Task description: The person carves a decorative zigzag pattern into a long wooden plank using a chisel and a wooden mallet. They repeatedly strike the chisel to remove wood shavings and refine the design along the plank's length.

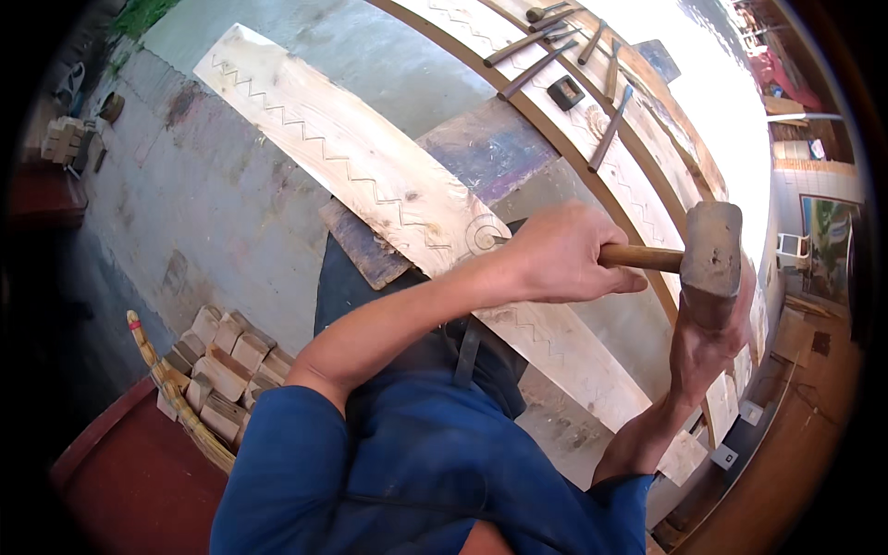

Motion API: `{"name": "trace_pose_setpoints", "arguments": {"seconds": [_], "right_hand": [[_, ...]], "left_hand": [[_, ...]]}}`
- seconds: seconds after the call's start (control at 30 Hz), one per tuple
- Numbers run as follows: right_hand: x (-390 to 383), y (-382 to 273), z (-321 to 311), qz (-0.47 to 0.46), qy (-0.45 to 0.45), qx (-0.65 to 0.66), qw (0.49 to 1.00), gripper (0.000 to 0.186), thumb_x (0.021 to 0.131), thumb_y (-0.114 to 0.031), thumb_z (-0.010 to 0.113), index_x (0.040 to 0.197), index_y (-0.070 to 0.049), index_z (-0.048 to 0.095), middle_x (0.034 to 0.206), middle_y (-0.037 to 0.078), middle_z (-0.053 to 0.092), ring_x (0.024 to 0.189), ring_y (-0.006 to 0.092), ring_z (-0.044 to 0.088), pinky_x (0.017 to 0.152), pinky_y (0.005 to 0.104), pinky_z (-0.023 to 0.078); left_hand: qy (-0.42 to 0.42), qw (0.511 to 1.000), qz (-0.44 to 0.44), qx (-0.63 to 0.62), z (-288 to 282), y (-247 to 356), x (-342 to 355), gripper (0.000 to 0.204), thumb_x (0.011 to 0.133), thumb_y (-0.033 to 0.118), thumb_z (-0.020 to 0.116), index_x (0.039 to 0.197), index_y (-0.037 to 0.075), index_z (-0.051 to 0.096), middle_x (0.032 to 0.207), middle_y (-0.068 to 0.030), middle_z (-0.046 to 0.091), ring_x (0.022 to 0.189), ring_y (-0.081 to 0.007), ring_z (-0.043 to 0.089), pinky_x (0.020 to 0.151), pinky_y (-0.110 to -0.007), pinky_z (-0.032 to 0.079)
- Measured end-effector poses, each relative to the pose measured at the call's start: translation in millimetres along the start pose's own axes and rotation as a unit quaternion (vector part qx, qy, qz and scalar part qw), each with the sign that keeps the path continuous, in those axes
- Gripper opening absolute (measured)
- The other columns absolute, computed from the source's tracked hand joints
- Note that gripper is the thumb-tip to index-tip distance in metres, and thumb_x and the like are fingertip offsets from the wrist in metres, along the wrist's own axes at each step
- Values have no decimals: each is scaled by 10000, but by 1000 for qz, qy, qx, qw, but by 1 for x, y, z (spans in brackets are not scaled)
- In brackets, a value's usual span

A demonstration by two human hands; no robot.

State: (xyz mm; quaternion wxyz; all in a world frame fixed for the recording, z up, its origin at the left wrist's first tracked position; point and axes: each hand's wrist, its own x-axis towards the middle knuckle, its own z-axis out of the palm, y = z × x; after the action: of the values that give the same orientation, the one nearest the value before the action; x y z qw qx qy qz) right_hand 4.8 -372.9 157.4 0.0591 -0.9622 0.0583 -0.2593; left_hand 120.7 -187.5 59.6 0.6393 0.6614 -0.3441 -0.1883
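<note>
Above the pale zigzag-marked board (351, 153), grasping a wooden handle (647, 257) in the clenched left hand (569, 254), with a metal tip (500, 240) poking out on the fist's other side, beside a round marking. Just right of that fist, meeting the handle with a mallet head (712, 242). Behind the head, mostly hiding the right hand (726, 317); cannot tell its grasp. Beyond both hands, scattered on curved planks (629, 192), slim tools (536, 72).

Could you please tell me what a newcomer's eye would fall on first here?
The blocky mallet at the right hand, right of centre, probably comes first, next to the wooden handle in the left hand. A pale plank marked with zigzags slants from upper left to lower right. More tools lie on boards at upper right.
</note>
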Motion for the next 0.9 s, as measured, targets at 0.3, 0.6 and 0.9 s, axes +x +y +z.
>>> {"name": "trace_pose_setpoints", "arguments": {"seconds": [0.3,0.6,0.9], "right_hand": [[13,-11,5,-28,33,9,999,623,807,-23,840,1393,-108,645,1200,156,757,1096,354,769,942,409,593],[38,3,-29,121,193,574,787,385,1012,-117,729,1348,18,598,1072,142,748,901,151,714,806,328,596],[34,-2,1,14,-7,10,1000,653,861,-97,862,1461,-144,610,1257,134,774,1148,324,756,1036,443,599]], "left_hand": [[-142,981,7,-133,-10,-2,38,599,982,533,761,728,-6,694,559,8,467,564,-93,403,536,-333,355],[4,999,-40,12,-12,20,26,617,1070,449,693,717,-55,658,551,-60,518,594,-94,449,545,-360,429],[-238,960,-110,-96,-43,17,31,519,977,432,824,672,58,631,600,42,482,580,-56,419,538,-274,327]]}}
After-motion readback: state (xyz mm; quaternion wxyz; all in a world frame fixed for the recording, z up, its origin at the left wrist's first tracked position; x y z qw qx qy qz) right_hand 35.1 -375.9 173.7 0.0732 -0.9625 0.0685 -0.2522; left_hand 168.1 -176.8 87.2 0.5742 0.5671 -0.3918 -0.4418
